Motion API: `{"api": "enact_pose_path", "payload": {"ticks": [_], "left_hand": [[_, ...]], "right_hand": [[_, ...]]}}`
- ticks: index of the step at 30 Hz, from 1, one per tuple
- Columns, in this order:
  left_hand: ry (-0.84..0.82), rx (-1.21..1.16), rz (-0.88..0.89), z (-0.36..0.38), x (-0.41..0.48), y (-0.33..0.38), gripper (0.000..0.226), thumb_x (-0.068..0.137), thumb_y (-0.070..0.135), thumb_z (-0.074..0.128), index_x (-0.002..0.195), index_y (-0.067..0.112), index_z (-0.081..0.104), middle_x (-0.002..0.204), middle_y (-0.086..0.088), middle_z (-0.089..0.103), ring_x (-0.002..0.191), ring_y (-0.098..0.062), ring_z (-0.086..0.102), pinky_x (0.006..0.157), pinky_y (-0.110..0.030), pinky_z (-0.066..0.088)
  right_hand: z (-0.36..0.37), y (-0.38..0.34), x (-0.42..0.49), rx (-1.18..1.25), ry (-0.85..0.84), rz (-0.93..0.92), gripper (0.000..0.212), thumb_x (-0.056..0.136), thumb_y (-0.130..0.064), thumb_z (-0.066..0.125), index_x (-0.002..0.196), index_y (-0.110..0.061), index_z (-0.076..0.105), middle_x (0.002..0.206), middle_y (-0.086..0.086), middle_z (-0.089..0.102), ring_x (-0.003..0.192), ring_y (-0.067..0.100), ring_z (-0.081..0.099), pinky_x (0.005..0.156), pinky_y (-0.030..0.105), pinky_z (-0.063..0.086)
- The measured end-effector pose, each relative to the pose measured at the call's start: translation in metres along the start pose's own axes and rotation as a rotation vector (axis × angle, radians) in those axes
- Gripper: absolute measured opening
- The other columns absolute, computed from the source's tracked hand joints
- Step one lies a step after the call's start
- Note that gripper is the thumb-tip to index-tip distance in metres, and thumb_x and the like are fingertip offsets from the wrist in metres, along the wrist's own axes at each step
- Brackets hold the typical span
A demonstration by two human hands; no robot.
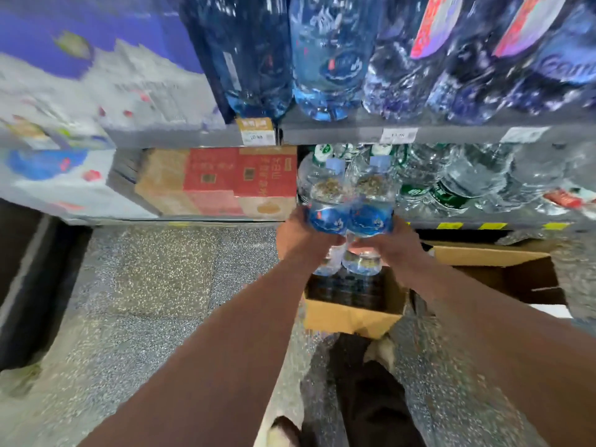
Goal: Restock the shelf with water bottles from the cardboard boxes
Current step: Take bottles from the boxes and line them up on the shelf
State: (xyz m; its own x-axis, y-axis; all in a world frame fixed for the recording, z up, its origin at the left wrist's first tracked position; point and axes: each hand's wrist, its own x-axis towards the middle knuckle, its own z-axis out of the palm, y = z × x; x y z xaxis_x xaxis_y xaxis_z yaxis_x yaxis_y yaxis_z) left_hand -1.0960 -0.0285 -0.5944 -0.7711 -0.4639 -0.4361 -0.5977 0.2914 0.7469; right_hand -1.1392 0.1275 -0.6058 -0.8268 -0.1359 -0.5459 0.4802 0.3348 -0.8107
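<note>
Two clear water bottles with blue labels and pale blue caps are held side by side in front of the lower shelf. My left hand (295, 235) grips the left bottle (325, 201) and my right hand (398, 243) grips the right bottle (371, 201). Below them an open cardboard box (348, 317) on the floor holds more bottles of the same kind. The lower shelf (483, 225) behind carries clear bottles with green labels (445, 191). A second open cardboard box (503, 269) stands to the right.
The upper shelf (354, 133) holds large blue bottles with price tags on its edge. A red and brown carton (225, 182) sits on the low shelf at left, beside white and blue packs (64, 175). Speckled floor (145, 301) lies to the left. My feet are below.
</note>
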Motion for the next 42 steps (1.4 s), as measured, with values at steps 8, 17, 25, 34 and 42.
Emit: {"api": "enact_pose_path", "payload": {"ticks": [8,17,25,34,42], "left_hand": [[0.132,-0.114,0.371,-0.125,-0.087,0.128,0.061,0.056,0.027,0.088,0.107,0.016,0.058,0.102,0.0,0.068,0.094,-0.022,0.065,0.079,-0.032,0.052],[0.267,-0.258,0.635,-0.235,-0.186,0.248,0.059,0.054,0.026,0.089,0.105,0.024,0.06,0.093,0.013,0.07,0.084,-0.004,0.065,0.073,-0.02,0.051],[0.317,-0.368,0.724,-0.281,-0.219,0.297,0.056,0.049,0.022,0.09,0.096,0.027,0.059,0.089,0.009,0.07,0.083,-0.012,0.068,0.076,-0.029,0.054],[0.325,-0.35,0.758,-0.287,-0.214,0.326,0.058,0.049,0.027,0.091,0.098,0.029,0.06,0.086,0.016,0.069,0.077,-0.002,0.066,0.068,-0.02,0.049],[0.342,-0.34,0.801,-0.264,-0.17,0.395,0.057,0.049,0.024,0.092,0.096,0.022,0.06,0.082,0.015,0.066,0.074,-0.002,0.063,0.062,-0.012,0.045]], "right_hand": [[-0.01,-0.164,-0.121,0.113,0.055,-0.325,0.061,0.056,0.013,0.079,0.112,-0.001,0.061,0.101,0.013,0.071,0.08,0.014,0.069,0.073,0.031,0.058],[-0.037,-0.315,-0.249,0.048,0.127,-0.608,0.064,0.049,-0.001,0.087,0.102,-0.022,0.057,0.098,0.0,0.07,0.092,0.022,0.066,0.083,0.04,0.052],[-0.042,-0.377,-0.307,0.056,0.129,-0.743,0.071,0.049,0.002,0.086,0.111,-0.015,0.054,0.103,0.003,0.068,0.093,0.023,0.065,0.081,0.037,0.052],[-0.056,-0.402,-0.304,0.052,0.153,-0.765,0.076,0.051,0.001,0.085,0.118,-0.013,0.053,0.109,0.004,0.066,0.1,0.027,0.063,0.091,0.045,0.049],[-0.101,-0.451,-0.249,0.061,0.169,-0.811,0.063,0.049,0.004,0.085,0.099,-0.021,0.056,0.097,0.0,0.069,0.09,0.021,0.066,0.072,0.034,0.053]]}}
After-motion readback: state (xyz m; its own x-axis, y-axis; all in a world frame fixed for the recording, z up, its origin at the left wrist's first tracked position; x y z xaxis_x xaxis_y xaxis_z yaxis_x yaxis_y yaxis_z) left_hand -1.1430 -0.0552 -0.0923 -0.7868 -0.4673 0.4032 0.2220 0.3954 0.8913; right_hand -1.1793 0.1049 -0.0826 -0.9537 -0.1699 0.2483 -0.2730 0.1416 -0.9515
